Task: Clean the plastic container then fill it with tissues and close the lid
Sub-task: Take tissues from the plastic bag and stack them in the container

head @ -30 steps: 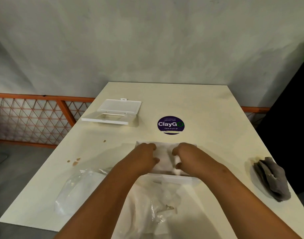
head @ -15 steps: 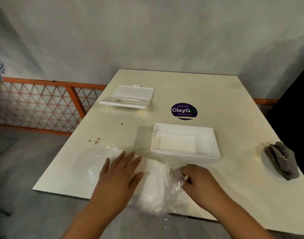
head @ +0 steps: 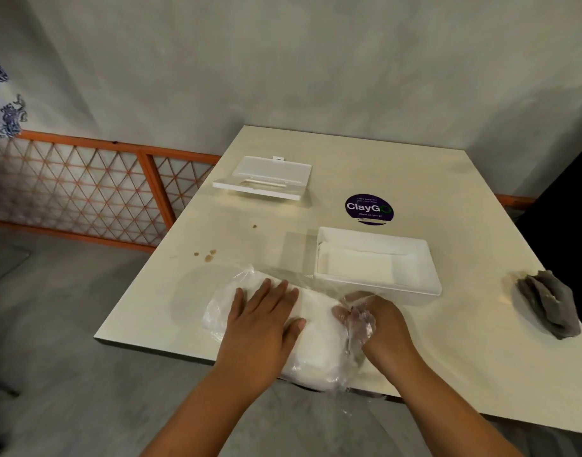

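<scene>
A white plastic container [head: 428,258] stands uncovered in the middle of the table with a layer of white tissues [head: 359,267] inside. Its lid [head: 266,176] lies apart at the far left. At the near edge sits a clear plastic bag of tissues [head: 316,344]. My left hand [head: 263,324] presses flat on top of the bag with fingers spread. My right hand [head: 378,321] reaches into the bag's open right end; its fingers are partly hidden behind the crumpled film.
A grey cloth [head: 547,305] lies near the table's right edge. A purple round sticker [head: 368,208] is beyond the container. Brown stains [head: 209,255] mark the cream table [head: 448,357] on the left. An orange lattice fence [head: 85,189] runs along the left.
One second ago both hands were at the container. They have pulled back to the tissue bag at the near edge; the right hand has gone further into the bag's opening.
</scene>
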